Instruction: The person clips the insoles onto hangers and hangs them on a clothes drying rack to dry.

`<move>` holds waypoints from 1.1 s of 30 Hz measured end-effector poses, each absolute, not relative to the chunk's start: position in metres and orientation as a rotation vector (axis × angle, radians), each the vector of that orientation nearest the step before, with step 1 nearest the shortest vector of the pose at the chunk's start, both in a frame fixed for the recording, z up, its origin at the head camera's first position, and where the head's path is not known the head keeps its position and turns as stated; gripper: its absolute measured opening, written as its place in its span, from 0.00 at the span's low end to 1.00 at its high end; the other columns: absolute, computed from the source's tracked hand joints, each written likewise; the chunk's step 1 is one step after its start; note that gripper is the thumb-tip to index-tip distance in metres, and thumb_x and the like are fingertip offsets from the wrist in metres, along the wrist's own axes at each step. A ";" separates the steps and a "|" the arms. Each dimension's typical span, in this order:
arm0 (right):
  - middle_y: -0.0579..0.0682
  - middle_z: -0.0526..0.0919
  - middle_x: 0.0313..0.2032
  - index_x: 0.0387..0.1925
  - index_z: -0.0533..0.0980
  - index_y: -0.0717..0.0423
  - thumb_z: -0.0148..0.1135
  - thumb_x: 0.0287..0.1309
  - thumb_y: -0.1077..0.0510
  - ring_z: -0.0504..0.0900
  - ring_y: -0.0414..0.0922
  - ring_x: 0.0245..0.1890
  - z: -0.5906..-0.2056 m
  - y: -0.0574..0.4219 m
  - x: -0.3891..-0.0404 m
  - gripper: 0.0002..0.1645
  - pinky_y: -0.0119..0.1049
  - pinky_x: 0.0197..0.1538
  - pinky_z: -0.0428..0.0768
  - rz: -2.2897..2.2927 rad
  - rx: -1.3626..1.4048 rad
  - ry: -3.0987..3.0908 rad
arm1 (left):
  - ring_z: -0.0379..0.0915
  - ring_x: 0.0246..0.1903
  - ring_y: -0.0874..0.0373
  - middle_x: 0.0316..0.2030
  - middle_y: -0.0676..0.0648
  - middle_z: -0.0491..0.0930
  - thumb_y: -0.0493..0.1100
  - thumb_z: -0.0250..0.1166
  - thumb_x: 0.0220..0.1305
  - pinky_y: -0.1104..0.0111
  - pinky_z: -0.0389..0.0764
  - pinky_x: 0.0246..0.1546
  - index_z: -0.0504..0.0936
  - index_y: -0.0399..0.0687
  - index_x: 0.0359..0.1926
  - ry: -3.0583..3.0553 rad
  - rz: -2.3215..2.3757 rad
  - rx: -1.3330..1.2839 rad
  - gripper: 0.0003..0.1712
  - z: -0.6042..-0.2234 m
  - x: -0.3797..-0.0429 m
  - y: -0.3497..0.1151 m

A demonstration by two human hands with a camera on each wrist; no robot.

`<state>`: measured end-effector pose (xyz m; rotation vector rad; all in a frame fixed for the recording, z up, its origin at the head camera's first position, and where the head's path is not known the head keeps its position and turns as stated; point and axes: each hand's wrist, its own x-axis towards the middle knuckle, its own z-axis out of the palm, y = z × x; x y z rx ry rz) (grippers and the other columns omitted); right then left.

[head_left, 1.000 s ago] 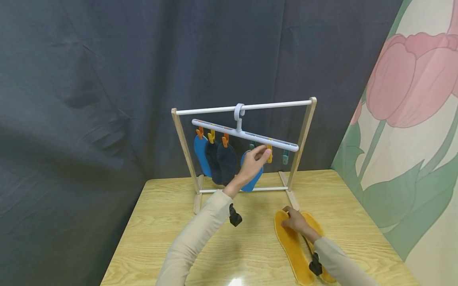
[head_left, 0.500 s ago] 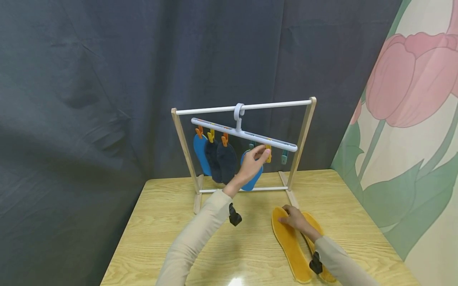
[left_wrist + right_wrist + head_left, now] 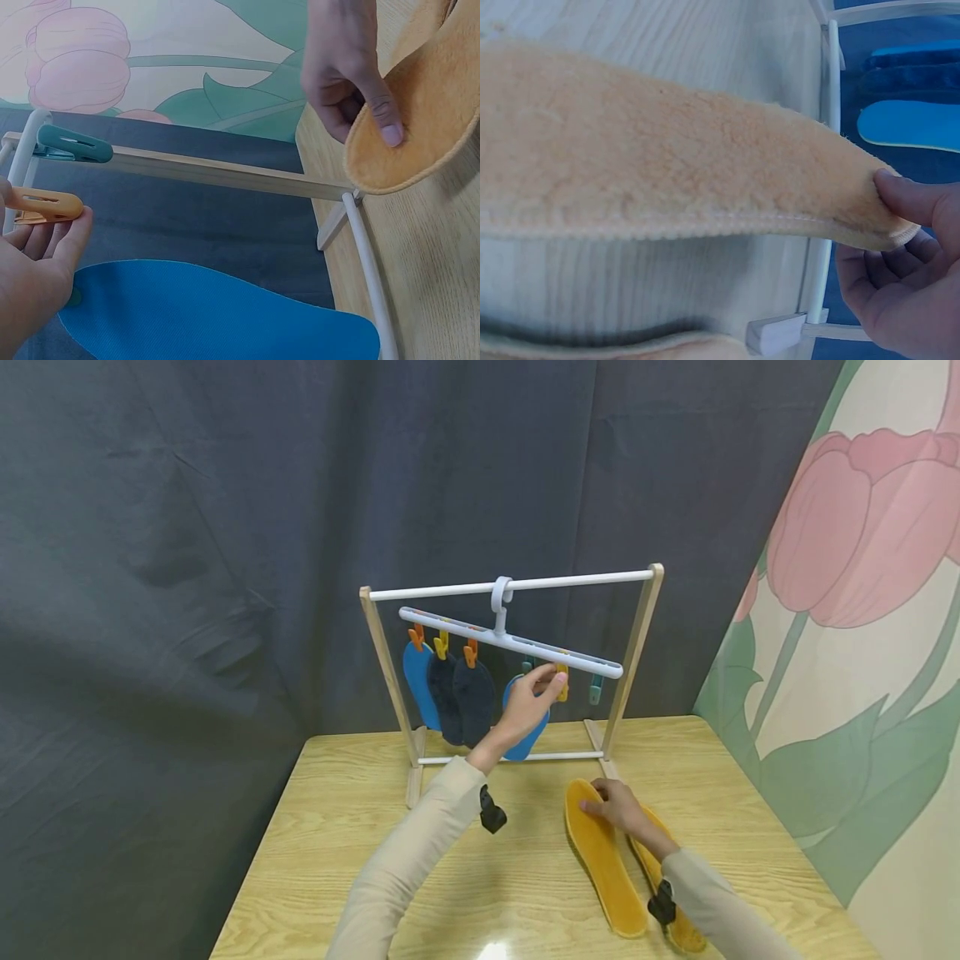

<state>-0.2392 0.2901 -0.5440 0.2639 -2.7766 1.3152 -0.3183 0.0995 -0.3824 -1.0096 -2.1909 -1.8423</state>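
My left hand [image 3: 528, 706] pinches a yellow clothespin [image 3: 562, 682] under the right half of a white clip hanger [image 3: 532, 647]. In the left wrist view this clothespin [image 3: 49, 204] sits between thumb and fingers. With thumb on top and fingers beneath, my right hand [image 3: 621, 810] holds one end of a fuzzy yellow insole [image 3: 603, 868], which slants above the table. A second yellow insole [image 3: 684, 931] lies beside it, partly under the right arm. Behind my left hand hangs a blue insole [image 3: 528, 739]. The right wrist view shows the held insole's fleece [image 3: 667, 157] close up.
The hanger hooks over the top bar of a wood-and-white rack [image 3: 637, 652]. On its left half hang a blue insole [image 3: 422, 685] and two dark insoles [image 3: 475, 702] from orange and yellow clothespins. A green clothespin [image 3: 596, 689] hangs near the right end. A dark curtain [image 3: 225, 568] stands behind.
My right hand has lifted the yellow insole and moved it up and slightly left, toward the rack. The left hand stays at the clothespin; the hanger has swayed slightly left.
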 end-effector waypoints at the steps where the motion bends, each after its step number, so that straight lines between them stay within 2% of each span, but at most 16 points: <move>1: 0.48 0.74 0.22 0.29 0.76 0.62 0.65 0.47 0.60 0.67 0.41 0.21 -0.542 0.290 -0.240 0.09 0.31 0.22 0.68 1.316 0.260 -2.773 | 0.73 0.41 0.63 0.44 0.47 0.75 0.49 0.53 0.64 0.73 0.75 0.37 0.68 0.40 0.57 -2.189 -1.846 -1.007 0.25 -0.383 -0.319 0.100; 9: 0.48 0.73 0.23 0.29 0.76 0.61 0.65 0.48 0.59 0.66 0.42 0.22 -0.529 0.285 -0.242 0.09 0.32 0.23 0.67 1.268 0.217 -2.767 | 0.72 0.42 0.62 0.45 0.49 0.74 0.50 0.52 0.64 0.70 0.75 0.40 0.67 0.44 0.58 -2.214 -1.877 -0.999 0.24 -0.381 -0.318 0.098; 15: 0.49 0.76 0.24 0.31 0.77 0.62 0.65 0.47 0.58 0.68 0.41 0.23 -0.523 0.282 -0.243 0.11 0.32 0.24 0.68 1.271 0.251 -2.732 | 0.72 0.44 0.54 0.46 0.42 0.73 0.43 0.52 0.65 0.62 0.75 0.42 0.65 0.37 0.58 -2.207 -1.898 -1.017 0.23 -0.364 -0.301 0.093; 22: 0.49 0.77 0.25 0.31 0.77 0.62 0.65 0.47 0.59 0.68 0.41 0.23 -0.521 0.281 -0.245 0.10 0.31 0.23 0.69 1.276 0.275 -2.703 | 0.72 0.43 0.54 0.45 0.42 0.74 0.43 0.51 0.65 0.73 0.75 0.37 0.66 0.34 0.58 -2.232 -1.805 -1.000 0.23 -0.358 -0.293 0.092; 28: 0.49 0.77 0.25 0.32 0.77 0.60 0.65 0.48 0.60 0.69 0.41 0.23 -0.517 0.279 -0.246 0.09 0.31 0.24 0.70 1.276 0.268 -2.690 | 0.72 0.43 0.51 0.45 0.40 0.74 0.43 0.51 0.65 0.73 0.75 0.37 0.66 0.35 0.57 -2.225 -1.795 -0.997 0.23 -0.358 -0.293 0.093; 33: 0.52 0.79 0.29 0.36 0.78 0.62 0.63 0.49 0.59 0.73 0.41 0.24 -0.511 0.277 -0.246 0.12 0.32 0.25 0.74 1.314 0.300 -2.672 | 0.72 0.43 0.53 0.45 0.42 0.74 0.44 0.51 0.65 0.73 0.75 0.37 0.67 0.35 0.57 -2.235 -1.785 -0.985 0.23 -0.358 -0.293 0.094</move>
